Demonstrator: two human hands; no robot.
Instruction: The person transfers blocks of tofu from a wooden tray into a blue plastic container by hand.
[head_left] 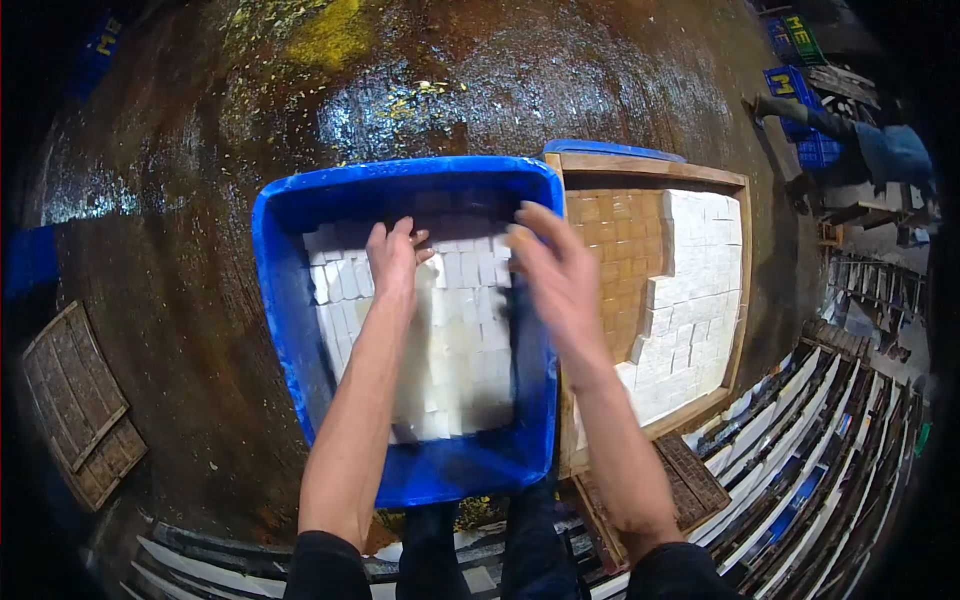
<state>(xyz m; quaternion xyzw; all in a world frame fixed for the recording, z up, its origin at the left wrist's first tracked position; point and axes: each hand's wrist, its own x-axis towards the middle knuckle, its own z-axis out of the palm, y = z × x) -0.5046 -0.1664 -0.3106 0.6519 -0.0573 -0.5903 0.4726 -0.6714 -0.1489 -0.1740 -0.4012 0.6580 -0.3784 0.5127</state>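
Note:
White tofu-like blocks (455, 330) lie packed in rows inside a deep blue plastic tub (410, 172). My left hand (396, 262) hovers over the far half of these rows, with its fingers apart and nothing in them. At the tub's right wall is my right hand (560, 275), blurred by motion, its fingers apart and pointing in over the blocks. Right of the tub, a wooden-framed tray (742, 260) has a brown woven base (610, 240). More white blocks (700, 300) cover its right and near parts in a stepped edge.
Wet brown floor (190, 300) surrounds the tub, with yellow scraps (335, 35) beyond it. A wooden slatted board (85, 400) lies at the left. Long pale slats (800, 440) fill the near right. A person (880, 150) and blue crates (790, 90) are at the far right.

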